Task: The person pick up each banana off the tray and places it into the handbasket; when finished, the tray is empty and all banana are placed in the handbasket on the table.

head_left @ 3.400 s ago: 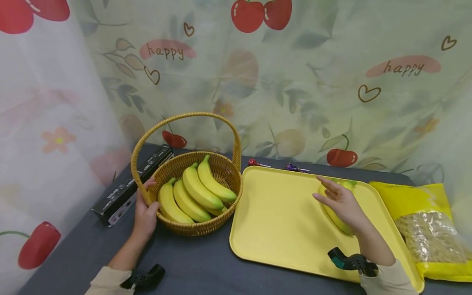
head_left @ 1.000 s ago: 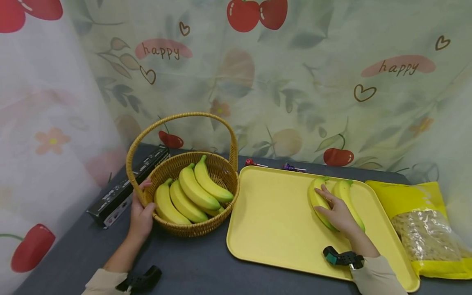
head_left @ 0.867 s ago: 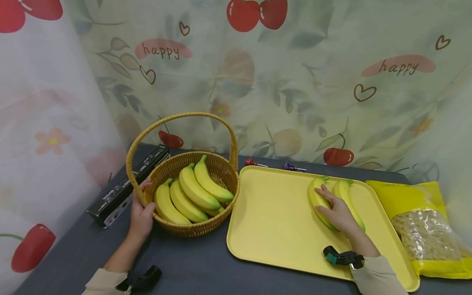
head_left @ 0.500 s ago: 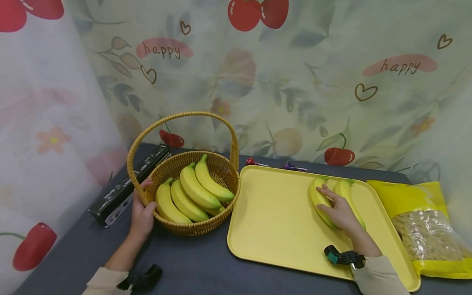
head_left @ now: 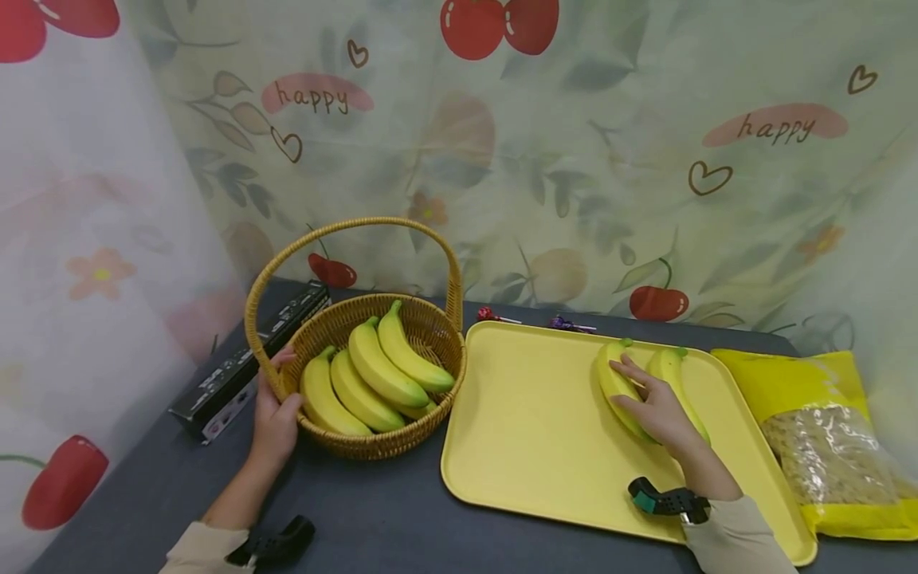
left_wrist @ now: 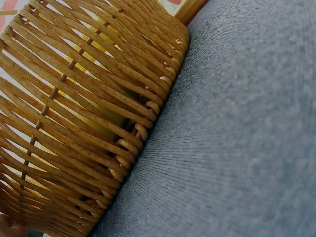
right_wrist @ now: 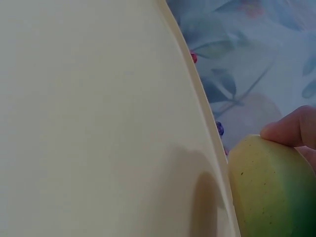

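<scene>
My left hand point(head_left: 276, 418) grips the left side of a wicker basket point(head_left: 380, 450) where its arched handle meets the rim. Several yellow bananas point(head_left: 387, 371) with greenish tips lie inside. The basket's woven side point(left_wrist: 74, 108) fills much of the left wrist view. On the right part of a yellow tray point(head_left: 531, 422), my right hand point(head_left: 663, 410) holds a banana point(head_left: 612, 379) between thumb and fingers. A second banana point(head_left: 670, 371) lies just to its right, partly behind the hand. In the right wrist view, fingertips press on the held banana point(right_wrist: 266, 187) beside the tray's rim.
A yellow bag with a clear window point(head_left: 825, 446) lies against the tray's right side. Two lollipops, red point(head_left: 486, 314) and purple point(head_left: 562, 324), lie behind the tray. A long black box point(head_left: 251, 367) sits left of the basket. A patterned curtain hangs behind.
My right hand has come down from above the tray onto the left banana and now holds it; most recently that banana shifted slightly left. My left hand has stayed on the basket.
</scene>
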Demonstrator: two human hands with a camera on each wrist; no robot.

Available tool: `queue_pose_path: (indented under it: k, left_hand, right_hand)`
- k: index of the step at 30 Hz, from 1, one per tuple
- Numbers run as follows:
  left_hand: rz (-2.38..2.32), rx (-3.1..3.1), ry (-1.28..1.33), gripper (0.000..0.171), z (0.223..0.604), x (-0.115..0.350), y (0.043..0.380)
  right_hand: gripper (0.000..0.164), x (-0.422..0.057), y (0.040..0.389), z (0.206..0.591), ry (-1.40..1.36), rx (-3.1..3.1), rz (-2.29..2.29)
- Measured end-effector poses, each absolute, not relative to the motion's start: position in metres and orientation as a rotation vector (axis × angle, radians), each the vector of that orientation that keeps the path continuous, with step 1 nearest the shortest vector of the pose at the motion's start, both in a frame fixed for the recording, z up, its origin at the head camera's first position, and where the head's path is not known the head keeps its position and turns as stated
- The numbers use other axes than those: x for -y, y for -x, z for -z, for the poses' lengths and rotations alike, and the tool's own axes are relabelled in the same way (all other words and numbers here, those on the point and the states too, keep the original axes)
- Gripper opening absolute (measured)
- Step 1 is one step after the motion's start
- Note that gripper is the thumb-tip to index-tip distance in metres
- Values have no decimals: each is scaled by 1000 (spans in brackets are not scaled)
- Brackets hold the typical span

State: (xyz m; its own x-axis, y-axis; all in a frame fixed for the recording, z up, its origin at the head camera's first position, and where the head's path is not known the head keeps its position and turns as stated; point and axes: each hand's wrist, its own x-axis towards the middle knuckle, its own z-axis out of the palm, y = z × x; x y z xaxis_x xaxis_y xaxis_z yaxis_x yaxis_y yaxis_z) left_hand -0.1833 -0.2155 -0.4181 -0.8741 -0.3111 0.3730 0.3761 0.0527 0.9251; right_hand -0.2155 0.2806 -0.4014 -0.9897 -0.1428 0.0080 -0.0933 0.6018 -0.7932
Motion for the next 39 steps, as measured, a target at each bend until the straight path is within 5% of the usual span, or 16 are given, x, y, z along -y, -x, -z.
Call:
queue_pose_path:
  k: [39]
  left_hand:
    - [1831, 1869, 68, 51, 418, 215, 183]
  right_hand:
    - [53, -209, 201, 355, 805, -2644, 1390]
